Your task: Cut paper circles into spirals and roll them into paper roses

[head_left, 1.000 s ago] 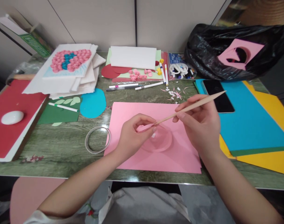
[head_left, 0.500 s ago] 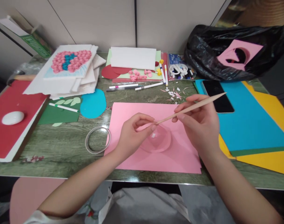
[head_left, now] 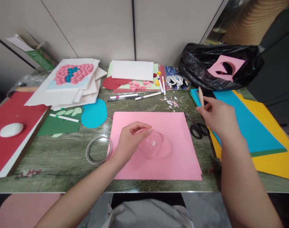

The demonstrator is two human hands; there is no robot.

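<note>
the left hand (head_left: 133,137) pinches the upper edge of a curled pink paper piece (head_left: 162,142) between thumb and fingertips, mid-frame; the right hand (head_left: 220,118), right of centre, grips a tapered wooden stick (head_left: 201,97). the paper looks very light, limp and easily creased or torn, so a soft pinch at its edge should suit; the stick, probably stiff and light, takes a grip along its shaft. below the curl lies smooth, flat pink paper (head_left: 182,161); outward, black-handled scissors (head_left: 198,130), a thin grey ring (head_left: 88,151) left of centre, and a crinkled, glossy black bag (head_left: 194,65), upper right.
</note>
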